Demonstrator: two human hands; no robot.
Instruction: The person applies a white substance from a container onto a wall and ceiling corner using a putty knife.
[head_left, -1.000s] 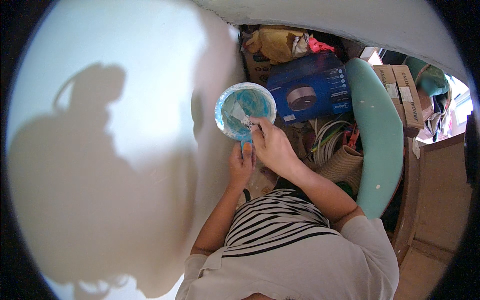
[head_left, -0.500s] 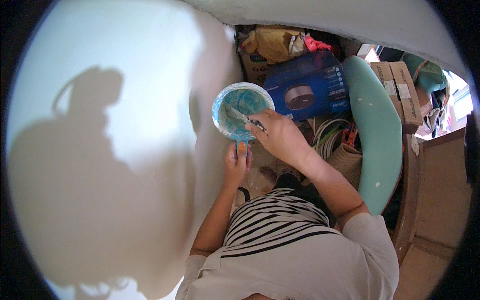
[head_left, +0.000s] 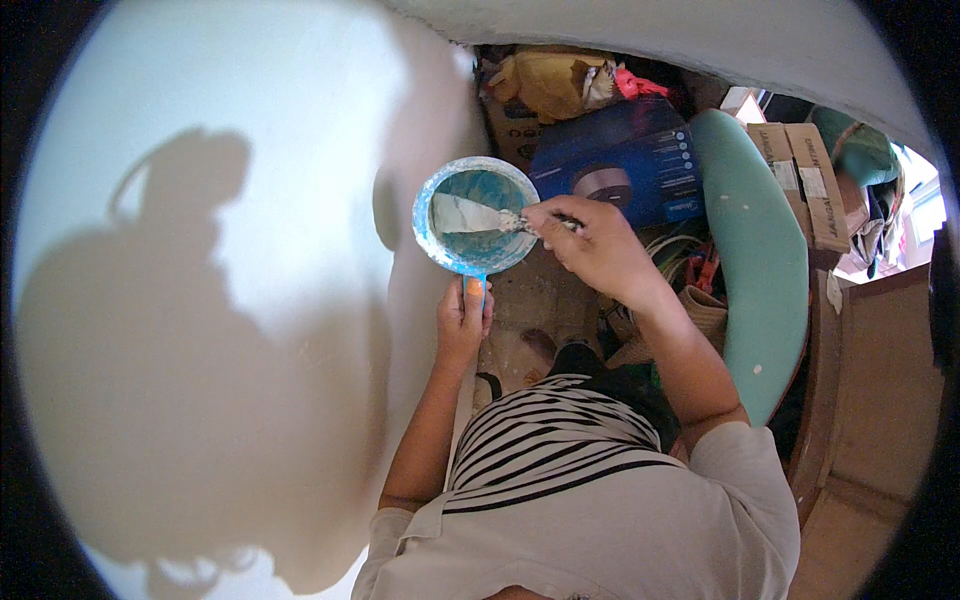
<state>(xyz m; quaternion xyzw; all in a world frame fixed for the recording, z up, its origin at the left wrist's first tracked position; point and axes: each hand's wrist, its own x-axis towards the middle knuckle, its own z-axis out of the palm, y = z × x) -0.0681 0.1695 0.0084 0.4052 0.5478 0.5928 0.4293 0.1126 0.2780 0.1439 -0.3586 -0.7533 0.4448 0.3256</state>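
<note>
My left hand (head_left: 464, 315) is closed round the short handle of a blue plastic dipper (head_left: 428, 243), thumb on top. White smears coat the dipper's rim and inner wall. In my right hand (head_left: 592, 240) is a putty knife (head_left: 468, 214), gripped by its handle. Its wide, pale-smeared blade lies across the dipper's mouth, pointing left. Whether the blade touches the rim I cannot tell. How much is in the bottom of the dipper is partly hidden by the blade.
A white wall (head_left: 300, 330) bearing my shadow runs close on the left. Ahead stand a dark blue box (head_left: 655, 165) and a yellowish bundle (head_left: 560, 80). To the right are a long green padded board (head_left: 755, 250), cardboard boxes (head_left: 800, 180) and a brown wooden panel (head_left: 880, 370).
The putty knife has come up out of the dipper's inside and turned flatter, with my right hand shifting right. The dipper has moved slightly left and away from me.
</note>
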